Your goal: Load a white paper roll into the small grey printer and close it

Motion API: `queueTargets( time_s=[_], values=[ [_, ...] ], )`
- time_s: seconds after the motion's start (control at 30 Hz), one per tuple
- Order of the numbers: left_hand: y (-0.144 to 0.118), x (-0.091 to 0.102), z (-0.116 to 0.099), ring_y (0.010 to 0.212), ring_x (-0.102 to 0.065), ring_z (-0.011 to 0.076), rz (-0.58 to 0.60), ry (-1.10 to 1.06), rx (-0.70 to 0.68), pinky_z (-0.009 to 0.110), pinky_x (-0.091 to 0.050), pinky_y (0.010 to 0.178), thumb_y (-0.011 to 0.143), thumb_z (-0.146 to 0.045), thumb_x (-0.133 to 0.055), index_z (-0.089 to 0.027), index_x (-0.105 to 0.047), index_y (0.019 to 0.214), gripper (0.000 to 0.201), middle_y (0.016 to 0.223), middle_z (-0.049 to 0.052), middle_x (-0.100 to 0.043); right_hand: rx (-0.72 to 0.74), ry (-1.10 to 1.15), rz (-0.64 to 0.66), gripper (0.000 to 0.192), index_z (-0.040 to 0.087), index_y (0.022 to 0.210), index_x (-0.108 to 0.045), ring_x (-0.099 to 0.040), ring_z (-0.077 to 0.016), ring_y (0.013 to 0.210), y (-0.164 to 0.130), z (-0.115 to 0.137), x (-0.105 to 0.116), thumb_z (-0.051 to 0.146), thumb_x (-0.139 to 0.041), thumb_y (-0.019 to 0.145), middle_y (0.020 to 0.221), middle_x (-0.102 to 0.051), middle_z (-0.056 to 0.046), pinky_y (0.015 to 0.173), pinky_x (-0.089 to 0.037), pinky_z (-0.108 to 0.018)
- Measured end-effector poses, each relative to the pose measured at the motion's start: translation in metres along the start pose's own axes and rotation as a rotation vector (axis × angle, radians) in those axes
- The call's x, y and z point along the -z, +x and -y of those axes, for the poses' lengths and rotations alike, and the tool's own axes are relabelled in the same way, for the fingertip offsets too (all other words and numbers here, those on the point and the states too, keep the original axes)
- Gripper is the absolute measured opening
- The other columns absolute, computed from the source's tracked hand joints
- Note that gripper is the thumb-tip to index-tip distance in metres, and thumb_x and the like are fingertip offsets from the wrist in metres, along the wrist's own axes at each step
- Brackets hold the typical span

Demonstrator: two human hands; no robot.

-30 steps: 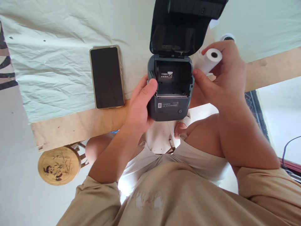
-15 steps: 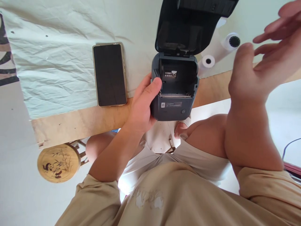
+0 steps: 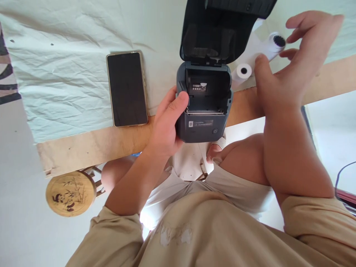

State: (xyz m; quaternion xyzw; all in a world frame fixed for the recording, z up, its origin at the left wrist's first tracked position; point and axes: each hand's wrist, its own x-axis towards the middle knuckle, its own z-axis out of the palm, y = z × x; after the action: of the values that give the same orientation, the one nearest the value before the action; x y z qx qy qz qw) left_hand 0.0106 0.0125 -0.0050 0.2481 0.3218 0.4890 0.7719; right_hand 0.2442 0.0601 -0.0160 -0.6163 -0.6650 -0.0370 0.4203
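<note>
A dark label printer (image 3: 204,126) is gripped along its left side by my left hand (image 3: 168,122), thumb on the edge of the compartment. Its black lid (image 3: 215,40) is raised, and the roll compartment inside holds no roll. To the right of the printer, my right hand (image 3: 294,66) has its fingers spread near two white paper rolls. The larger roll (image 3: 271,44), with a black core, lies close to the fingertips; I cannot tell whether they touch it. The smaller roll (image 3: 242,73) stands just beside the printer.
A phone (image 3: 127,89) with a dark screen lies left of the printer. Pale cloth (image 3: 69,70) covers the table, whose wooden edge (image 3: 94,144) runs along the front. A round wooden stool (image 3: 71,193) stands below at the left.
My right hand has moved left and turned toward the paper rolls. The larger roll looks slightly shifted against the smaller one. My left hand keeps its hold on the printer.
</note>
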Motion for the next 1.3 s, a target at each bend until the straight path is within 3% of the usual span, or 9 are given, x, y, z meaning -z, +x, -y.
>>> queueTargets(
  time_s=[0.1,0.17,0.37,0.53,0.63,0.73,0.9,1.13,1.3],
  values=[
    [-0.001,0.000,0.000,0.103,-0.066,0.0209,-0.005,0.012,-0.021,0.031,-0.057,0.080,0.084,-0.042,-0.058,-0.021,-0.065,0.097,0.026,0.094,0.003,-0.071,-0.033,-0.057,-0.057,0.057,0.012,0.112,-0.054,-0.047,-0.0231,0.111,0.001,0.005,0.001,0.010,-0.064,0.055,0.114,-0.047,-0.014,0.071,-0.039,-0.031],
    [-0.001,0.000,0.000,0.105,-0.065,0.0221,-0.002,0.018,-0.030,0.032,-0.057,0.081,0.085,-0.042,-0.058,-0.020,-0.066,0.098,0.027,0.095,0.004,-0.071,-0.094,-0.063,0.002,0.063,0.016,0.115,-0.052,-0.046,-0.0235,0.113,0.000,0.006,-0.001,0.012,-0.068,0.054,0.118,-0.046,-0.013,0.070,-0.040,-0.031],
    [-0.002,0.001,0.000,0.106,-0.065,0.0226,0.006,0.021,-0.021,0.032,-0.058,0.082,0.086,-0.040,-0.056,-0.020,-0.066,0.097,0.025,0.098,0.004,-0.071,-0.139,0.009,0.187,0.047,0.021,0.112,-0.056,-0.051,-0.0169,0.092,-0.001,-0.002,-0.008,0.014,-0.062,0.065,0.108,-0.056,-0.007,0.069,-0.037,-0.028],
    [0.000,0.002,0.001,0.107,-0.065,0.0236,-0.005,0.015,-0.009,0.033,-0.058,0.081,0.084,-0.043,-0.059,-0.019,-0.066,0.094,0.027,0.099,0.006,-0.071,-0.136,0.337,0.036,0.062,0.023,0.118,-0.044,-0.041,-0.0067,0.069,0.001,-0.003,-0.008,0.009,-0.057,0.058,0.109,-0.051,-0.001,0.058,-0.029,-0.024],
    [0.001,0.000,0.001,0.109,-0.064,0.0239,-0.034,0.020,-0.017,0.033,-0.058,0.082,0.084,-0.042,-0.061,-0.019,-0.065,0.091,0.025,0.095,0.006,-0.070,-0.119,0.590,-0.061,0.046,0.019,0.104,-0.042,-0.042,-0.0064,0.070,0.004,-0.003,-0.011,0.016,-0.053,0.059,0.100,-0.042,-0.003,0.060,-0.033,-0.025],
    [0.001,-0.003,-0.001,0.102,-0.065,0.0221,-0.050,0.045,-0.038,0.032,-0.058,0.080,0.085,-0.038,-0.059,-0.019,-0.063,0.090,0.020,0.093,0.006,-0.069,-0.119,0.635,-0.092,0.034,0.018,0.091,-0.042,-0.040,-0.0083,0.072,0.006,-0.001,-0.013,0.019,-0.051,0.058,0.084,-0.037,-0.002,0.060,-0.034,-0.026],
    [0.000,-0.012,-0.002,0.086,-0.065,0.0151,-0.163,0.168,-0.041,0.028,-0.058,0.070,0.083,-0.035,-0.061,-0.025,-0.058,0.099,0.019,0.100,0.001,-0.062,-0.103,0.651,-0.100,0.036,0.016,0.091,-0.042,-0.038,-0.0087,0.072,0.006,0.009,-0.012,0.018,-0.050,0.056,0.084,-0.037,-0.002,0.062,-0.034,-0.026],
    [-0.002,-0.028,0.002,0.126,-0.053,0.0178,-0.291,0.295,-0.107,0.025,-0.048,0.098,0.085,-0.035,-0.056,-0.027,-0.049,0.119,0.036,0.125,0.002,-0.060,-0.121,0.641,-0.053,0.038,0.019,0.097,-0.045,-0.042,-0.0089,0.078,-0.002,0.008,-0.010,0.014,-0.052,0.061,0.093,-0.042,-0.003,0.058,-0.040,-0.024],
    [-0.009,-0.029,-0.001,0.140,-0.036,0.0112,-0.333,0.620,-0.221,0.020,-0.027,0.114,0.087,-0.041,-0.055,-0.026,-0.045,0.129,0.045,0.148,0.001,-0.043,-0.115,0.663,-0.058,0.036,0.017,0.099,-0.046,-0.042,-0.0086,0.080,-0.006,0.014,-0.005,0.013,-0.052,0.064,0.094,-0.042,-0.003,0.059,-0.041,-0.023]
  ],
)
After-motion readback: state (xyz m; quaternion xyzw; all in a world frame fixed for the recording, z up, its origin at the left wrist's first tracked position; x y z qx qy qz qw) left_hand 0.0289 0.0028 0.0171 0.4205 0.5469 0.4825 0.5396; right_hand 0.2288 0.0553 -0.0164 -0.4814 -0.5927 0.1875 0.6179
